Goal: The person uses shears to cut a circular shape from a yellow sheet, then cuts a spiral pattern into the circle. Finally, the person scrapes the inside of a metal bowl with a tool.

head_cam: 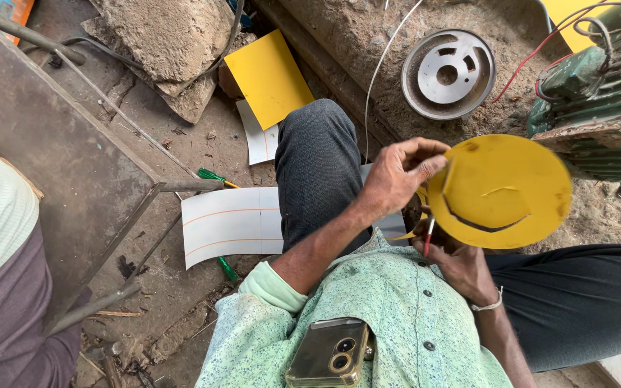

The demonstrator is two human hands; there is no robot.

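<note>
Yellow, thin round sheet disc, held above the lap, looks light and bendy; left hand pinches its rim, right hand closed on a red-handled cutter below it.

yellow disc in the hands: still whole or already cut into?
Cut into. The yellow disc shows a curved slit across its lower middle and a short one above it. The left hand pinches its edge; the right hand holds a red-handled tool.
</note>
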